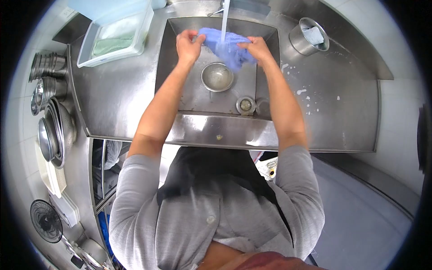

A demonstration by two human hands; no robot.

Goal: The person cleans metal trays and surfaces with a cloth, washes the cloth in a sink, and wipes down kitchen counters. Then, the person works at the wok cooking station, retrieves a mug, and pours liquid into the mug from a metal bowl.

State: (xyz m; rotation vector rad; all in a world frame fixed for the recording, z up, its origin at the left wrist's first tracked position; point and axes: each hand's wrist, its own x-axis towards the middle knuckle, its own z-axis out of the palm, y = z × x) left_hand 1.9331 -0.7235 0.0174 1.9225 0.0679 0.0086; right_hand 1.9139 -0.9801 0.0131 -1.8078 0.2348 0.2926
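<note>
Pinching opposite sides, my left hand (189, 46) and right hand (259, 50) held the blue cloth (233, 47) between them; I judged it soft, water-heavy, slippery, best held there.

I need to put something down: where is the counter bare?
Left counter: bare between plastic tub, sink and front edge. Right counter: open between metal pot and front edge, though splashed. In and over the sink it's crowded: metal bowl, blue cloth, left hand, right hand.

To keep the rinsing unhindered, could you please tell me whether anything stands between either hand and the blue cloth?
Nothing visible does: the left hand and right hand both hold the blue cloth directly, under the running water.
</note>
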